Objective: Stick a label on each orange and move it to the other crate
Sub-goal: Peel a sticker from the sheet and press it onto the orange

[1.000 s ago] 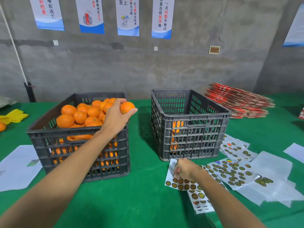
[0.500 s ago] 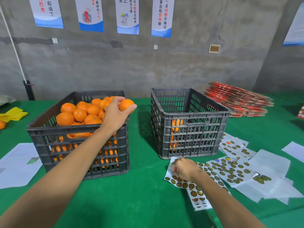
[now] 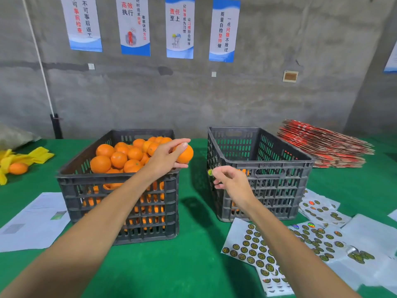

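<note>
At the lower right of the frame, sticker sheets [image 3: 253, 247] lie flat on the green surface [image 3: 193, 265], their long edges running toward the lower right; white papers [image 3: 32, 222] lie at the lower left. Above the sheets, the right hand [image 3: 233, 182] is raised in front of the right crate [image 3: 261, 175], thumb and forefinger pinching a small round label [image 3: 210, 172] whose face is turned toward the left of the frame. Just up and left of it, the left hand [image 3: 164, 159] grips an orange [image 3: 184, 154] with curled fingers, holding it over the near right corner of the left crate [image 3: 120, 188]; the orange is round, with no readable long axis, and its bare side faces right toward the label, slightly apart from it. The left crate is heaped with oranges; the right crate shows a few through its slots. Farther right, a stack of red flat cartons [image 3: 324, 145] rests on the surface. Posters [image 3: 135, 25] hang on the grey wall at the top.
</note>
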Demonstrator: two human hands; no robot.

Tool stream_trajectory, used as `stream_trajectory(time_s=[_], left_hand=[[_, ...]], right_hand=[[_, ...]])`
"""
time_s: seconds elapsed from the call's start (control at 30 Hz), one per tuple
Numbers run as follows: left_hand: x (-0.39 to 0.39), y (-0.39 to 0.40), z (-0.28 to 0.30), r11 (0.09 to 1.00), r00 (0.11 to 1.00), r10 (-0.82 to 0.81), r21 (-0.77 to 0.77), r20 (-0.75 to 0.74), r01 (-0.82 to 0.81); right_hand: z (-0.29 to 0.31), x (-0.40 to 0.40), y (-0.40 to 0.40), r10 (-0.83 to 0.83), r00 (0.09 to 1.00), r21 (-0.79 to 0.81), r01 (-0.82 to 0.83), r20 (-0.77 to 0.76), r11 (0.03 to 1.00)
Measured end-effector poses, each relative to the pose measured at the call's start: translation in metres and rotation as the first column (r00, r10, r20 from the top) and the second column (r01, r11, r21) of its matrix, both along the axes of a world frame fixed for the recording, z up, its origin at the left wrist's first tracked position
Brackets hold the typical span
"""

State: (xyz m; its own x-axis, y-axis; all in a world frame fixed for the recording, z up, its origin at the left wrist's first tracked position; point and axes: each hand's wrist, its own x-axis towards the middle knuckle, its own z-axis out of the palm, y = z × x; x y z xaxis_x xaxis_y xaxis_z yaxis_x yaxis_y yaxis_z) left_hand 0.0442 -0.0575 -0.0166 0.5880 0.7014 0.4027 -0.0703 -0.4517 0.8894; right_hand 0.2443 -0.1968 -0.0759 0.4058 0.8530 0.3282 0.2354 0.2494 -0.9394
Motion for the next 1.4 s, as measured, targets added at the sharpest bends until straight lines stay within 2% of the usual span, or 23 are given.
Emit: stream_trajectory(time_s=[0.13, 0.3, 0.4, 0.5, 0.6, 0.67, 0.7, 0.77, 0.9, 0.97, 1.03, 1.1, 1.17, 1.2, 1.23, 1.3, 1.4], left_hand=[[0.001, -0.01, 0.01, 0.984, 0.999, -0.038, -0.175, 0.03, 0.043], [0.004, -0.028, 0.016, 0.962, 0.998, -0.055, -0.267, 0.029, 0.061], [0.006, -0.034, 0.016, 0.972, 0.996, -0.08, -0.22, 0.025, 0.084], [0.006, -0.035, 0.012, 0.989, 0.996, -0.082, -0.123, 0.024, 0.084], [0.005, -0.034, 0.011, 0.985, 0.995, -0.079, -0.15, 0.067, 0.088], [0.004, -0.031, 0.011, 0.976, 0.993, -0.058, -0.201, 0.103, 0.078], [0.004, -0.031, 0.012, 0.973, 0.993, -0.046, -0.221, 0.113, 0.07], [0.005, -0.032, 0.014, 0.961, 0.992, -0.04, -0.266, 0.12, 0.071], [0.011, -0.035, 0.022, 0.957, 0.996, -0.044, -0.285, 0.075, 0.064], [0.007, -0.032, 0.023, 0.928, 0.99, -0.098, -0.349, 0.104, 0.129], [0.001, -0.027, 0.023, 0.908, 0.983, -0.14, -0.381, 0.116, 0.174], [-0.004, -0.018, 0.024, 0.94, 0.995, -0.06, -0.332, 0.081, 0.084], [-0.018, -0.001, 0.027, 0.969, 0.983, 0.184, -0.168, -0.006, -0.183], [-0.029, 0.01, 0.027, 0.944, 0.945, 0.321, -0.051, -0.069, -0.325], [-0.043, 0.023, 0.027, 0.897, 0.886, 0.441, 0.066, -0.143, -0.437], [-0.075, 0.05, 0.023, 0.796, 0.743, 0.606, 0.235, -0.285, -0.559], [-0.121, 0.082, 0.012, 0.709, 0.559, 0.697, 0.318, -0.449, -0.629]], right_hand=[[0.051, -0.031, 0.013, 0.093, 0.995, 0.118, -0.089, -0.033, 0.989], [0.07, -0.051, 0.018, 0.046, 0.997, 0.141, -0.055, 0.061, 0.989], [0.071, -0.054, 0.017, -0.018, 0.995, 0.164, 0.001, 0.102, 0.986], [0.07, -0.051, 0.014, -0.114, 0.964, 0.165, 0.075, 0.24, 0.983], [0.069, -0.051, 0.012, -0.167, 0.932, 0.165, 0.119, 0.321, 0.979], [0.07, -0.046, 0.013, -0.184, 0.937, 0.076, 0.168, 0.297, 0.983], [0.07, -0.044, 0.014, -0.168, 0.945, 0.017, 0.17, 0.281, 0.985], [0.069, -0.04, 0.017, -0.044, 0.972, -0.049, 0.057, 0.23, 0.997], [0.065, -0.039, 0.022, 0.166, 0.974, -0.011, -0.167, 0.157, 0.986], [0.067, -0.036, 0.023, 0.214, 0.973, 0.016, -0.216, 0.083, 0.976], [0.07, -0.033, 0.024, 0.193, 0.979, 0.036, -0.196, 0.065, 0.98], [0.074, -0.027, 0.027, 0.075, 0.994, 0.052, -0.079, 0.077, 0.995], [0.079, -0.016, 0.029, -0.061, 0.995, 0.075, 0.055, 0.084, 0.996], [0.081, -0.007, 0.028, -0.132, 0.986, 0.074, 0.125, 0.1, 0.989], [0.081, 0.004, 0.027, -0.206, 0.969, 0.062, 0.199, 0.135, 0.978], [0.079, 0.026, 0.023, -0.334, 0.909, 0.035, 0.336, 0.25, 0.941], [0.069, 0.052, 0.02, -0.406, 0.818, 0.015, 0.438, 0.408, 0.899]])
